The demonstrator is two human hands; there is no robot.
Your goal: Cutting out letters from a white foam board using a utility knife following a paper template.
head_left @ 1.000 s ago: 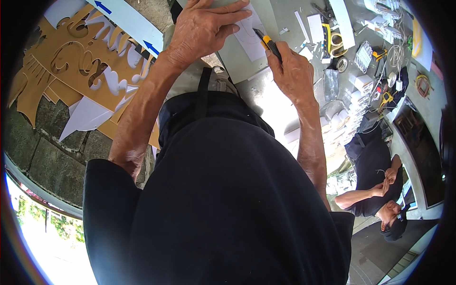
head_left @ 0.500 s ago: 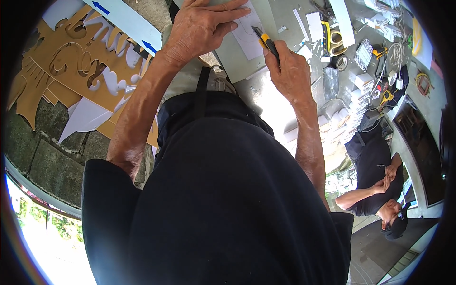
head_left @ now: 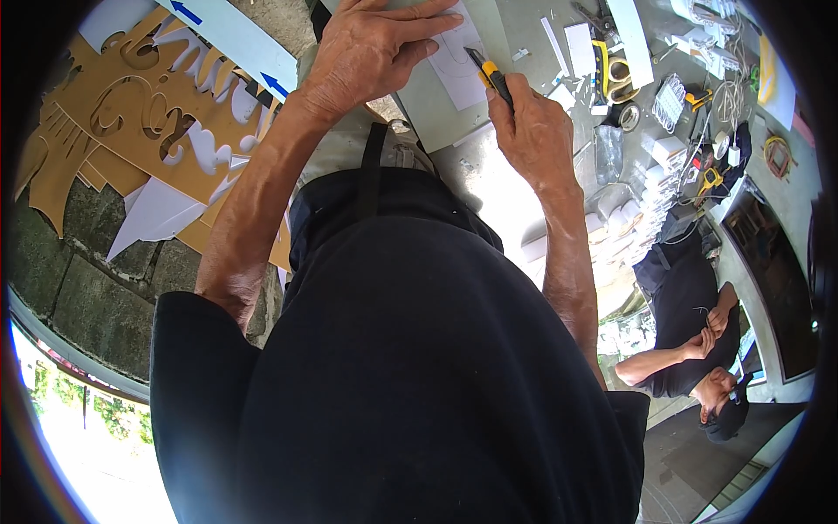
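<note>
A white sheet (head_left: 460,74) with a curved outline drawn on it lies on a grey-green board (head_left: 417,112) at the top of the view. My left hand (head_left: 371,54) rests at the sheet's left side, its fingers stretched out toward it; the topmost fingers run off the view's edge. Closed in my right hand (head_left: 534,131) is a yellow and black utility knife (head_left: 494,79). Its blade points up and left over the sheet's right edge. Whether the tip touches the sheet I cannot tell.
Brown and white cut-out panels (head_left: 113,113) are piled on the left, beside a pale strip with blue arrows (head_left: 236,44). Tape rolls (head_left: 621,74), a clear bottle (head_left: 609,153), scraps and cords crowd the right. A person in dark clothes (head_left: 690,306) holds something thin and pale at lower right.
My right hand and the knife have shifted very slightly; my left hand stays in place. The other person's hands have moved a little apart.
</note>
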